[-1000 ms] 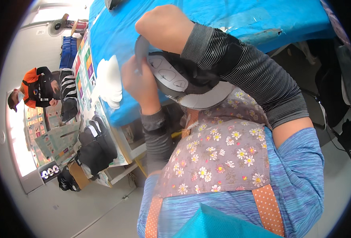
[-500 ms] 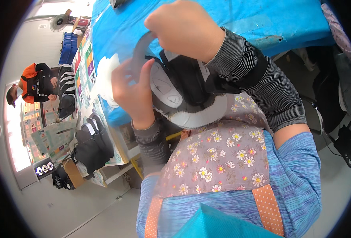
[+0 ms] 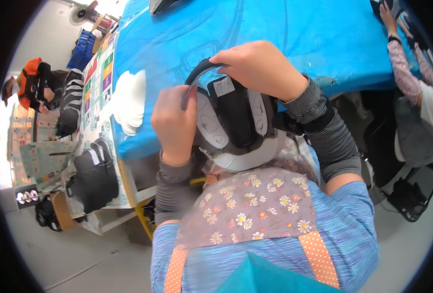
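In front of my apron (image 3: 255,210) I hold a black padded sewn piece (image 3: 233,119) with pale inset pads and a light, rough-edged border along its near side. A curved dark band (image 3: 197,72) arches over its far edge. My left hand (image 3: 173,122) pinches the band's left end between thumb and fingers. Farther right, my right hand (image 3: 260,68) grips the band's upper end, fingers closed. What kind of article this is, I cannot make out. Left of my left hand lies a stack of white curved pads (image 3: 130,100) at the table edge.
A blue-covered table (image 3: 324,39) spreads ahead. On a side table to the left lie black bags (image 3: 94,171); a person in orange and black (image 3: 33,83) is beyond. Another person's pink patterned sleeve (image 3: 404,73) reaches in at the far right. A dark item (image 3: 162,6) lies at the far edge.
My right hand has come down and right. My left thumb, raised before, is now closed on the band. The piece faces me more fully, and another person's arms have appeared at the far right.
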A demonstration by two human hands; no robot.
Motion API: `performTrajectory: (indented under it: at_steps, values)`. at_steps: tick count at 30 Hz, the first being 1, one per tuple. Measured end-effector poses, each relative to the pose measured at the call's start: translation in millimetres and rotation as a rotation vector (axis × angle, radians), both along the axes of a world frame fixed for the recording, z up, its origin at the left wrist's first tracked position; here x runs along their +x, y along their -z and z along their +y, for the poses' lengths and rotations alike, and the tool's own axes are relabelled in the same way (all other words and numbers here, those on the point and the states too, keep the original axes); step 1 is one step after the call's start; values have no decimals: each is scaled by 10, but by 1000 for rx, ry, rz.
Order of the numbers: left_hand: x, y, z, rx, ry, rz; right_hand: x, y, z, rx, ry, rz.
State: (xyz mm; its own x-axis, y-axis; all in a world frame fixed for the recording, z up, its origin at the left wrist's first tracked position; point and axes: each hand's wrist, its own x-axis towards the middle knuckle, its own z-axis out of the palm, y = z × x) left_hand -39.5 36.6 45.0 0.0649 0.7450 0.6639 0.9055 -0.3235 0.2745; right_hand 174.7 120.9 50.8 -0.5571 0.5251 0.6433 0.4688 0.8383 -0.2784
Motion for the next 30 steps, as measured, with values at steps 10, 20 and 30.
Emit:
performTrajectory:
  at_steps: [10, 20, 30]
  values:
    - [398, -426, -187, -68, -26, 170, -41, 133, -137, 218, 103, 187]
    - [348, -241, -146, -66, -53, 118, -51, 626, -38, -9, 179, 398]
    - [276, -126, -89, -4, -60, 43, -60, 749, -4, -184, 159, 533]
